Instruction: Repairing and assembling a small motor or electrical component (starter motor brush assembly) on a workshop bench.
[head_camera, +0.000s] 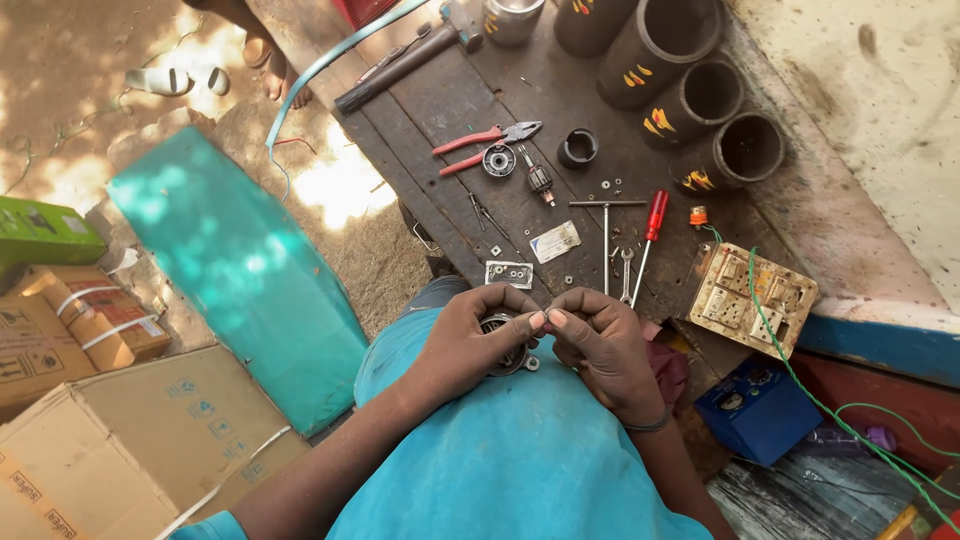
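Note:
My left hand (470, 335) grips a small round metal motor housing (508, 352) held over my lap. Close against it, my right hand (600, 345) pinches at the top of the same part, thumbs nearly touching. Most of the housing is hidden by my fingers. On the dark wooden bench (440, 110) just beyond lie red-handled pliers (485, 142), a bearing (498, 160), a small armature (540, 180), a black ring (577, 147), a T-handled wrench (606, 230), a red-handled screwdriver (652, 225) and a small metal plate (509, 273).
Several dark tubes (690, 95) stand at the bench's far end. A hammer (410, 55) lies at the back. A beige switch board (752, 298) with green wire and a blue box (755, 408) sit to the right. Cardboard boxes (130, 440) and a teal panel (250, 270) are left.

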